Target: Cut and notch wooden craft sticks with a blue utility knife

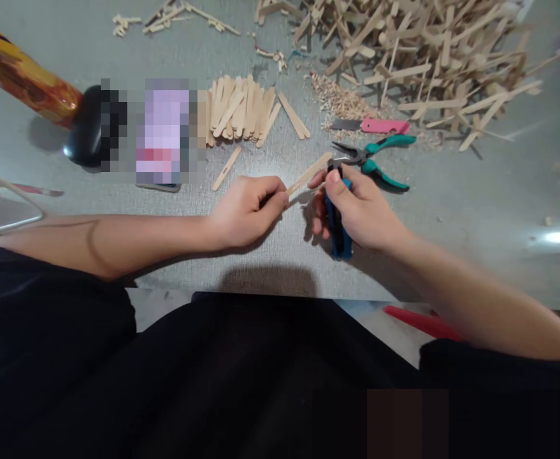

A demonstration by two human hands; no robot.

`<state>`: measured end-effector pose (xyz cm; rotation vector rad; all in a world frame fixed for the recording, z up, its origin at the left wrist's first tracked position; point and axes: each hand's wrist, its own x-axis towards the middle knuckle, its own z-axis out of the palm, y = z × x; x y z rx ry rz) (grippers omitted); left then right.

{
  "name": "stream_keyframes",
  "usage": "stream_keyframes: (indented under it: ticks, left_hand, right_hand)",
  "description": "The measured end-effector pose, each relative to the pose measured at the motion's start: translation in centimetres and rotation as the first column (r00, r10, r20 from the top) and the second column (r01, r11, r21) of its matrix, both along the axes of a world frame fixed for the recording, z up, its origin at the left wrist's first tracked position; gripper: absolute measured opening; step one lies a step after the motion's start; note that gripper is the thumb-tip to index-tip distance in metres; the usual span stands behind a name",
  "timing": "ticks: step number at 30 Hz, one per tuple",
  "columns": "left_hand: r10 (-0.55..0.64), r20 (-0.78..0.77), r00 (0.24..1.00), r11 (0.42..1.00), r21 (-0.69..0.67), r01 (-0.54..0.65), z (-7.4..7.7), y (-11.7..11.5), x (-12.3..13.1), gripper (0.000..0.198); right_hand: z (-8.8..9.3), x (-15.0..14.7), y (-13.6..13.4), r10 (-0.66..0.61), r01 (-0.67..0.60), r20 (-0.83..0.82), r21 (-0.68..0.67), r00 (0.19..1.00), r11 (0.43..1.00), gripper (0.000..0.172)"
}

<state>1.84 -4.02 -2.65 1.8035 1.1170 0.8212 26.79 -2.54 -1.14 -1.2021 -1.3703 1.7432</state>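
Wooden stick (308, 173): centre of frame, slightly above the middle, slanting from lower left up to upper right, held clear of the grey table (475, 204).

Left hand (248, 210): fingers and thumb pinched together on the stick's lower-left end. Forearm lies along the table edge.

Right hand (360, 213): fist wrapped tight round a blue-handled cutter (339, 236), thumb on top. Tool's dark head meets the stick's upper-right end. Cannot tell whether the blades are biting into the wood.

Just behind the right hand: teal-handled pliers (380, 156) lying flat, nose pointing left, handles spread. Above them, a pink utility knife (380, 125), beside a patch of wood shavings (339, 99).

Upper right of frame: large loose heap of sticks (427, 51), many of them cut or split.

Upper centre: neat row of whole sticks (239, 111), laid side by side. One single stick (226, 168) lies apart below it, near the left hand.

Upper left: orange patterned tube (21, 76), tilted, its end touching a black rounded object (86, 131).

Lower right, below the table edge: a red item (423, 322), partly hidden by the right forearm.
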Motion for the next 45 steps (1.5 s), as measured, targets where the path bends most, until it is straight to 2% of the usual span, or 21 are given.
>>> stream_keyframes:
  ticks: [4, 10, 18, 21, 26, 29, 33, 38, 45]
  left_hand:
    - [0.070, -0.079, 0.994, 0.992, 0.110, -0.061, -0.2, 0.6, 0.0, 0.030]
    - [0.008, -0.082, 0.997, 0.991, 0.133, 0.003, -0.5, 0.7, 0.2, 0.025]
    - [-0.027, -0.235, 0.972, 0.992, 0.110, 0.054, -0.3, 0.3, 0.3, 0.034]
    - [-0.043, -0.268, 0.963, 0.987, 0.140, 0.082, -0.4, 0.2, 0.3, 0.037]
    - [-0.044, -0.294, 0.955, 0.956, 0.266, 0.126, -0.9, 0.2, 0.2, 0.036]
    - [-0.050, -0.335, 0.941, 0.964, 0.230, 0.133, -1.1, 0.2, 0.2, 0.034]
    - [-0.087, -0.352, 0.932, 0.978, 0.147, 0.147, -0.9, 0.0, 0.3, 0.035]
    - [-0.105, -0.405, 0.908, 0.955, 0.213, 0.206, -1.0, -0.2, 0.4, 0.047]
    - [-0.034, -0.432, 0.901, 0.896, 0.386, 0.219, -2.2, -0.5, 0.3, 0.058]
  right_hand:
    - [-0.2, 0.0, -1.2, 0.004, -0.007, -0.080, -0.041, 0.997, 0.999, 0.054]
    - [-0.3, 0.3, -2.3, 0.032, -0.038, -0.077, -0.072, 0.996, 0.997, 0.039]
    - [0.2, -0.1, -2.9, 0.041, -0.050, -0.052, -0.191, 0.998, 0.980, 0.024]
    - [0.2, -0.1, -2.9, 0.052, -0.060, -0.044, -0.192, 0.998, 0.980, 0.022]
    - [0.2, -0.2, -3.3, 0.022, -0.021, 0.000, -0.149, 1.000, 0.989, 0.017]
    - [0.1, -0.5, -3.9, -0.008, 0.014, 0.054, -0.100, 0.998, 0.995, 0.012]
    - [0.2, -1.0, -4.5, -0.044, 0.051, 0.122, -0.052, 0.992, 0.997, 0.014]
    - [0.7, -1.1, -4.1, -0.011, 0.019, 0.042, -0.196, 0.999, 0.981, 0.018]
    - [1.4, -0.8, -3.0, 0.030, -0.045, -0.055, -0.311, 0.998, 0.949, 0.015]
